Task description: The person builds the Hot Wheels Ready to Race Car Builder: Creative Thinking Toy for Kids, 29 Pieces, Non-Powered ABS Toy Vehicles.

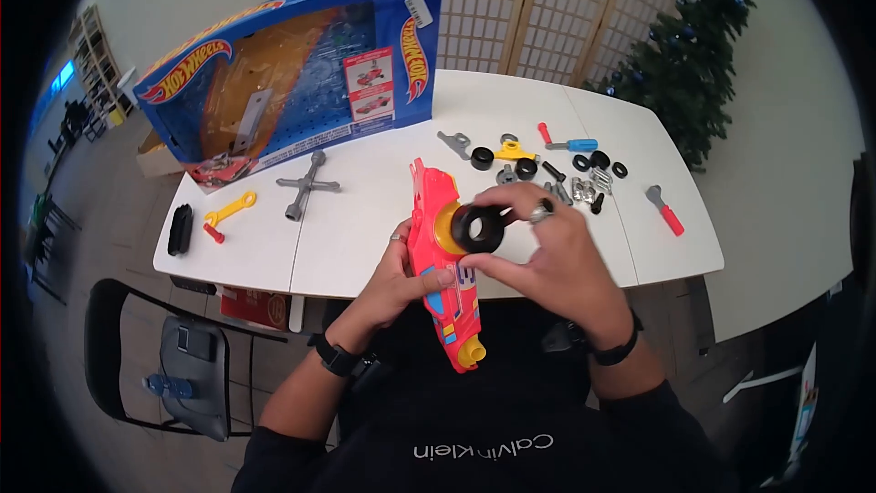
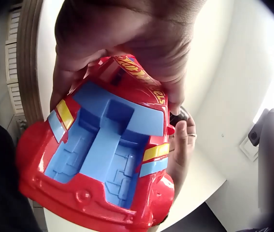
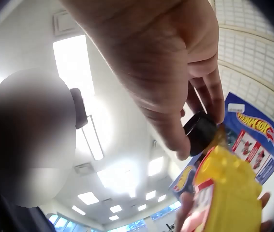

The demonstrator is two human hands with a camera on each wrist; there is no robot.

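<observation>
The left hand [image 1: 394, 290] grips a red toy car body [image 1: 434, 256], tilted on its side above the table's front edge. Blue seats [image 2: 103, 137] show in the left wrist view, where the hand [image 2: 127, 38] spans the car's hood. Between thumb and fingers the right hand [image 1: 557, 260] pinches a black wheel [image 1: 478, 229] at the car's yellow round part [image 1: 446, 227]. In the right wrist view that wheel [image 3: 201, 132] is close to the yellow underside [image 3: 233, 188]; whether they touch cannot be told.
A blue toy box [image 1: 292, 82] stands at the back left. A grey cross wrench [image 1: 308, 185] and yellow wrench [image 1: 232, 208] lie on the left. Several small parts, including a yellow piece [image 1: 516, 152], a blue-handled screwdriver [image 1: 580, 145] and a red-handled tool [image 1: 671, 220], lie on the right.
</observation>
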